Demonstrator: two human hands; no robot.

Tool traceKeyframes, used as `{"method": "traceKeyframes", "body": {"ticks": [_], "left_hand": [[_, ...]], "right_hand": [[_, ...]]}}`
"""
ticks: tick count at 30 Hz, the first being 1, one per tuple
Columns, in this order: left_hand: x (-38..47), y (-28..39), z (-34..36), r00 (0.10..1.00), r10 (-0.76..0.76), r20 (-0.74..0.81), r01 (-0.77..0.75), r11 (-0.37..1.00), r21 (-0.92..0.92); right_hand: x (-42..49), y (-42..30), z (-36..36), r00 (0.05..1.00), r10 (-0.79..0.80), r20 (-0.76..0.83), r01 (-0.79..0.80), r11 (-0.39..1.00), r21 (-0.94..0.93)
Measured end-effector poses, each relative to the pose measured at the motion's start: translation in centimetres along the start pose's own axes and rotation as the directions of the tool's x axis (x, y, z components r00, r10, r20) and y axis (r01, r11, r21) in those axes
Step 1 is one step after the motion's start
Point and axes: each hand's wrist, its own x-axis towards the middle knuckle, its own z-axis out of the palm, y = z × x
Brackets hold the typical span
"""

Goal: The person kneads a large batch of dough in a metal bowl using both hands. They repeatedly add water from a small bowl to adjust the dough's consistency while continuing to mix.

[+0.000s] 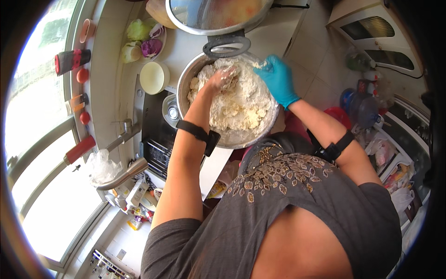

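Observation:
A large metal bowl (pixel 228 139) holds shaggy, floury dough (pixel 240 108), with paler yellowish crumbs near its lower edge. Bare, flour-dusted, my left hand (pixel 224 78) presses into the dough at the upper left of the bowl; its fingertips are partly buried, so whether they close on dough is unclear. My right hand (pixel 278 82), in a blue-green glove, lies over the bowl's right rim with curled fingers gripping it. Bits of dough stick to the gloved fingertips.
Beyond the bowl stands a large pan with a glass lid (pixel 216 15) and a dark loop handle (pixel 226 47). At left are a pale empty bowl (pixel 154 78), cabbage pieces (pixel 151 47), a clear lid (pixel 171 111), a dark sink rack (pixel 156 155) and a faucet (pixel 130 171). Water jugs (pixel 364 111) stand right.

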Motion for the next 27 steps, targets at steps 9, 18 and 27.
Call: {"method": "traceKeyframes", "body": {"ticks": [9,18,27], "left_hand": [[-7.9,-1.3,-1.2,0.889,0.310,0.338,-0.423,0.269,0.865],[-5.1,-9.6,0.1,0.987,-0.107,-0.116,0.051,0.913,-0.404],[-6.0,-5.6,1.6,0.892,-0.398,-0.214,0.335,0.901,-0.276]], "right_hand": [[0.7,-0.3,-0.2,0.999,-0.051,-0.003,0.050,0.994,-0.094],[-0.3,-0.3,0.0,0.999,-0.016,0.034,0.018,0.999,-0.051],[0.0,0.0,0.2,0.998,-0.040,0.038,0.040,0.999,0.001]]}}
